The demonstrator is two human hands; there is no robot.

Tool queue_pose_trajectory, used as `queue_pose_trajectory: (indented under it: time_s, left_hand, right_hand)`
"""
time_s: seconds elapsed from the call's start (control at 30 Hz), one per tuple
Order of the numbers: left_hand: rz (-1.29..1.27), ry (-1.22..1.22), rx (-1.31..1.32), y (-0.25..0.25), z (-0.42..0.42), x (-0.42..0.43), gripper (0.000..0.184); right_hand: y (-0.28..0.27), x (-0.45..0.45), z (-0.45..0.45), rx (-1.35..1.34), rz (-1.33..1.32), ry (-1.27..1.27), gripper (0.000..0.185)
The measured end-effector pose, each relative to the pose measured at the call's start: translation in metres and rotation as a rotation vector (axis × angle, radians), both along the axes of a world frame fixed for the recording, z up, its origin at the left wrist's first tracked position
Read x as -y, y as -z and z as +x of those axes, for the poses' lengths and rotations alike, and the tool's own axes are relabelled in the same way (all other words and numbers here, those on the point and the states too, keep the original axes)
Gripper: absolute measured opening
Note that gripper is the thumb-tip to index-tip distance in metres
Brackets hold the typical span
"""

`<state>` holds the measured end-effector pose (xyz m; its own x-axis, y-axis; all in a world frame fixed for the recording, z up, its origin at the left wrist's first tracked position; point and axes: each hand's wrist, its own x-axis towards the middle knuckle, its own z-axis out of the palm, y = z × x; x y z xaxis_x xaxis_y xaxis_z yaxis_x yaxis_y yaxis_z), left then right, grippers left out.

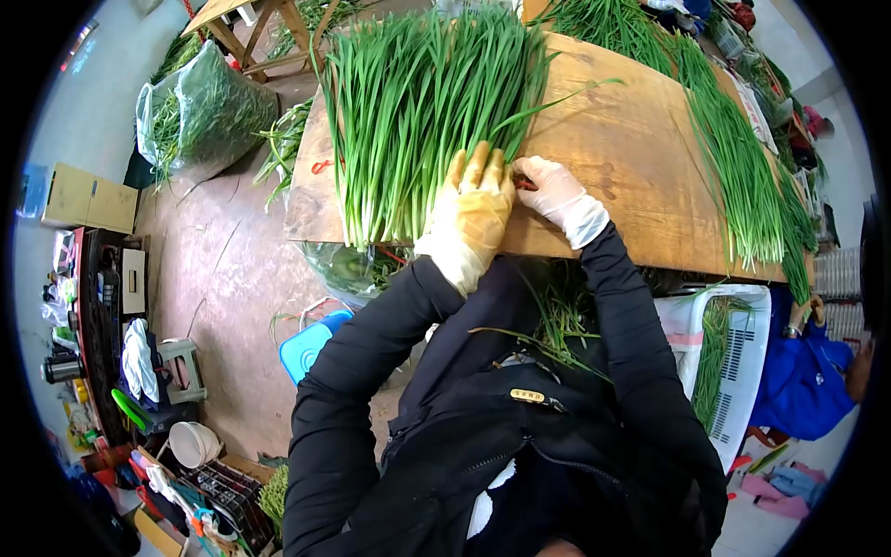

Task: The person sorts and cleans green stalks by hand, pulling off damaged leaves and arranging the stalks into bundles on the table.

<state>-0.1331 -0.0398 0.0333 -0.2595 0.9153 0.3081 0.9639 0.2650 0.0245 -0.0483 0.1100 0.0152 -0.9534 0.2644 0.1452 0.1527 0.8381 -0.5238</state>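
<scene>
Long green stalks (pixel 408 121) lie side by side in a wide layer on the wooden table (pixel 622 158). My left hand (pixel 475 218), in a yellowed glove, rests flat on the lower right part of this layer with its fingers stretched out. Just right of it, my right hand (pixel 557 193), in a pale glove, is closed with thumb and fingers together. Something small and red shows at its fingertips, too small to name for sure. A red tie (pixel 322 167) lies at the left edge of the stalks.
Another row of stalks (pixel 733 167) lies on the table's right side. A co-worker in blue (pixel 806 381) is at the far right, beside a white crate (pixel 747 343). A filled plastic bag (pixel 218 111) and a blue stool (pixel 311 345) stand left.
</scene>
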Motion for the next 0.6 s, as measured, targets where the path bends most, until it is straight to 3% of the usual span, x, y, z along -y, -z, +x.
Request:
queue_pose_trajectory:
  time_s: [0.03,0.13,0.6]
  left_hand:
    - [-0.08,0.053,-0.044,-0.002,0.0,-0.001,0.059]
    - [-0.177,0.089,-0.107,-0.007,-0.005,-0.007,0.046]
    - [-0.1,-0.098,-0.067,0.009,-0.015,-0.004,0.04]
  right_hand:
    - [0.004,0.003,-0.001,-0.002,0.039,0.029,0.016]
    - [0.003,0.013,-0.005,0.039,0.216,0.1,0.011]
    - [0.014,0.001,0.002,-0.105,-0.067,0.013,0.009]
